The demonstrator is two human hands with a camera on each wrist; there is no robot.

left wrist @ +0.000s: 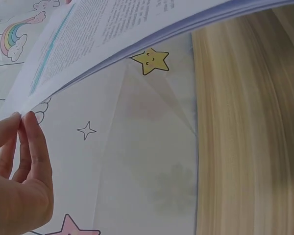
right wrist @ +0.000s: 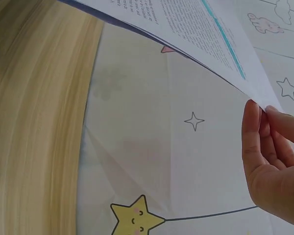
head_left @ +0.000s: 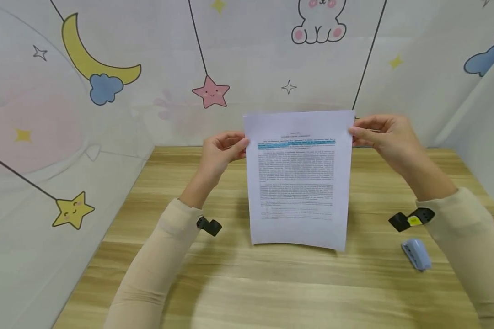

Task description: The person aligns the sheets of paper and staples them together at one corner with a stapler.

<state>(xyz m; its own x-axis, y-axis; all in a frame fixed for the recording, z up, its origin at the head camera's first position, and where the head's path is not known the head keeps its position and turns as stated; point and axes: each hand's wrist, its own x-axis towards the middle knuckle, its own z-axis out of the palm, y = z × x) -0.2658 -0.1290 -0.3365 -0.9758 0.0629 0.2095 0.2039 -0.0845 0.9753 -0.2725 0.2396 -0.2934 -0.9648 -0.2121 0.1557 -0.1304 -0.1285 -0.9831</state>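
Note:
A small stack of printed sheets (head_left: 296, 183) is held upright above the table, its printed side facing the head camera. Blue highlighting crosses the first lines of text. My left hand (head_left: 224, 153) pinches the left edge near the top between thumb and fingers. On the opposite edge, my right hand (head_left: 380, 137) pinches the paper near its upper corner. Both wrist views show more than one layer at the edge of the sheets (left wrist: 132, 34). In the right wrist view the thumb and index finger of the right hand (right wrist: 274, 156) meet on the paper's margin.
A light blue stapler (head_left: 416, 254) lies on the wooden table (head_left: 313, 288) at the right, close to my right forearm. Behind the table hangs a white cloth (head_left: 251, 55) printed with stars, moons and clouds. Each wrist wears a black camera strap.

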